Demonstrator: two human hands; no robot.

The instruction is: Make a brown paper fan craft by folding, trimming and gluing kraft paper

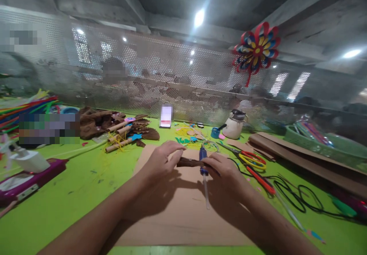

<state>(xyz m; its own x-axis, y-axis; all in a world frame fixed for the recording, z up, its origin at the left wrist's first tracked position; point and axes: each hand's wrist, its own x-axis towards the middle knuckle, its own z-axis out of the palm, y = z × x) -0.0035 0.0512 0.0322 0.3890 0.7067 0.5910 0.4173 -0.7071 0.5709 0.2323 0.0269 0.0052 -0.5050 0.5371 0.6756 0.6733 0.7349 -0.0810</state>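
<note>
A green table [86,182] spreads across the foreground, with a tan board [186,226] on it before the person. Over the board, the left hand [159,161] and right hand [225,169] face each other. The right fingers grasp one end of a brown strip [189,163]; the left thumb is at the other end, but how firmly that hand closes (its fingers are partly hidden) I cannot tell. The strip lies between the hands, crossing a blue glue gun [203,153], whose clear glue stick [206,194] points toward the person.

If the gun is hot, the right fingers (very near it) could be burned. An uneven pull could crease the strip, and a snag on the black cable [304,210] (perhaps the gun's) could drag the gun askew.

Counted: one table, one board, one red-rimmed flower [257,51], two hands, one white jar [233,127], one gun, one phone [165,116], at least three brown tubes [113,146], one blue cup [215,133], one strip, one stick.
</note>
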